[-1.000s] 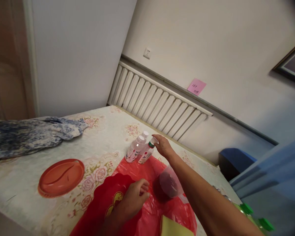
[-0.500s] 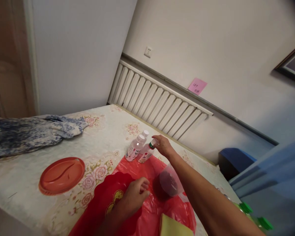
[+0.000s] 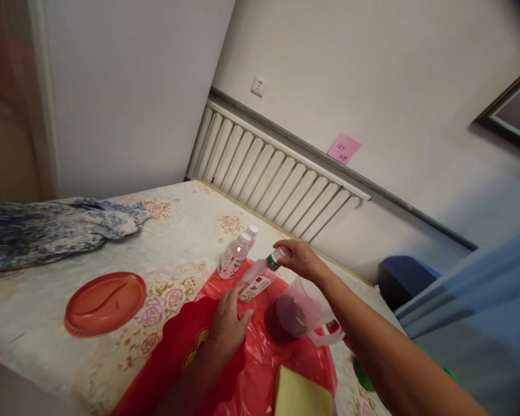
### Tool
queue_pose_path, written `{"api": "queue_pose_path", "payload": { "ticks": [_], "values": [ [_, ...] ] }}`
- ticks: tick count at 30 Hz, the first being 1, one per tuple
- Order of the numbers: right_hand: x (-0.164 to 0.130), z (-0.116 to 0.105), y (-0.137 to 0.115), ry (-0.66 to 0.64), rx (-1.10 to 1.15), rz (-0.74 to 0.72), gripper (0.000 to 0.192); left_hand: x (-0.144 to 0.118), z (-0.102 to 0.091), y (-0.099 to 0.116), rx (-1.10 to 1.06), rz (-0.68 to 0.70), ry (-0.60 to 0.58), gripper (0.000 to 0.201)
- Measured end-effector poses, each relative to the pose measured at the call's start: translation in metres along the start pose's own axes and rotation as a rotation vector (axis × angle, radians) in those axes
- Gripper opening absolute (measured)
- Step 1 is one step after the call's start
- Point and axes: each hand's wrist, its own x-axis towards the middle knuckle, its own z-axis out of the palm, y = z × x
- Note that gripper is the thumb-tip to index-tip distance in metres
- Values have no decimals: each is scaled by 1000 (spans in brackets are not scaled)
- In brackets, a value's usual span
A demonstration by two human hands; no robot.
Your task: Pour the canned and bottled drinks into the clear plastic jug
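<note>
My right hand (image 3: 304,261) is closed on the capped neck of a clear plastic bottle (image 3: 256,284) with a green band and a white label. That bottle tilts, its base toward my left hand (image 3: 229,328). My left hand is open, thumb apart, fingertips beside the bottle's lower end; whether they touch it I cannot tell. Two similar white-capped bottles (image 3: 233,260) stand just behind. Below my right wrist is a translucent pitcher (image 3: 314,309), its lower part dark. A red scalloped tray (image 3: 179,346) lies under my left forearm, on a red plastic sheet (image 3: 260,358).
An orange divided plate (image 3: 106,303) lies left on the floral tablecloth (image 3: 173,202). Blue-and-white patterned cloth (image 3: 69,228) is spread at the far left. A yellow flat item (image 3: 303,393) lies at the front. Beyond the table are a radiator (image 3: 268,167) and a blue curtain (image 3: 472,306).
My right hand has tipped the green-banded bottle and drawn it closer, away from the other two. My left hand has moved up toward its base, with its fingers now extended.
</note>
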Motion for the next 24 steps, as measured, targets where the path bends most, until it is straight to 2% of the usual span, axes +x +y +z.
{"api": "queue_pose_path", "payload": {
  "ticks": [2,4,12,14,19,24],
  "values": [
    [-12,-7,-3,-15,61,-20,37,2,0,2,30,30,58,55],
    [-23,-13,-6,-25,140,-47,36,4,-1,7,51,36,35,65],
    [-51,-32,-19,-56,287,-31,34,5,-11,27,23,-59,-288,79],
    [-52,-36,-20,-45,288,-14,35,3,-14,33,-54,-61,-370,82],
    [-50,-41,-17,-9,303,51,40,0,-20,48,-363,-105,-596,74],
    [-46,-40,-5,-35,327,43,48,-2,-24,54,-514,-144,-659,74]
  ]
}}
